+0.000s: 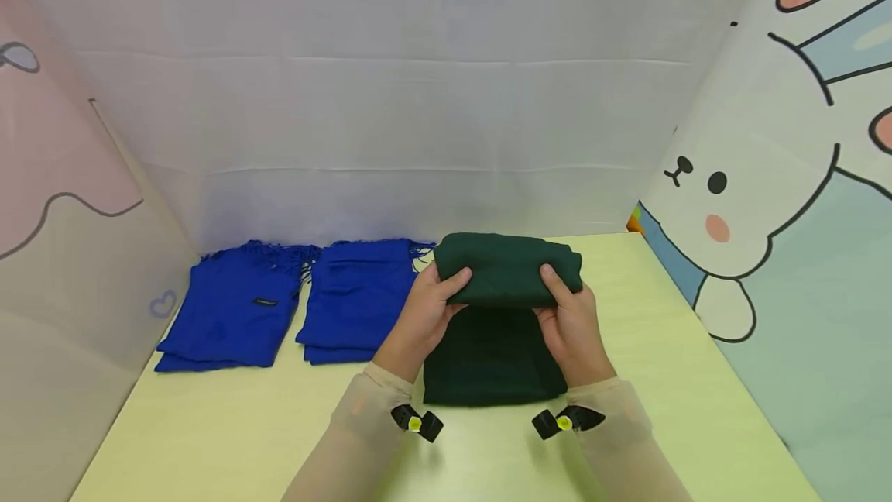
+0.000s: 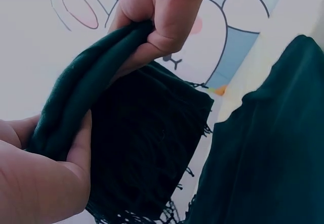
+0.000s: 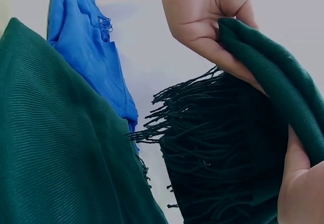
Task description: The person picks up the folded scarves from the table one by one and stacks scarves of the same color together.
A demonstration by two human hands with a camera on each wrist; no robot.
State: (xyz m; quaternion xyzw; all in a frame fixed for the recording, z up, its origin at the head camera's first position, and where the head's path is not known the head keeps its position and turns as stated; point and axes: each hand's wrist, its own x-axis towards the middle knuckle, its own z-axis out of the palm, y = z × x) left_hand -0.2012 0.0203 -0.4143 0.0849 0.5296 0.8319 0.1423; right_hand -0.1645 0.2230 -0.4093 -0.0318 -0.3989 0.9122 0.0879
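My left hand (image 1: 418,316) and right hand (image 1: 577,331) grip a folded dark green scarf (image 1: 505,273) by its two ends, thumbs on top and fingers beneath. The scarf is raised off the table, and in the left wrist view a fringed part (image 2: 147,138) hangs below the folded edge. Dark green cloth (image 1: 495,366) also lies flat on the table under and in front of the hands; whether it is a separate scarf I cannot tell. In the right wrist view this cloth (image 3: 55,128) fills the left side.
Two folded blue scarves lie to the left: one with a dark label (image 1: 237,316) at the far left, the other (image 1: 358,297) beside the left hand. Their fringes point to the back. A pale yellow table (image 1: 662,355) is bounded by a white back curtain (image 1: 418,115) and printed side sheets.
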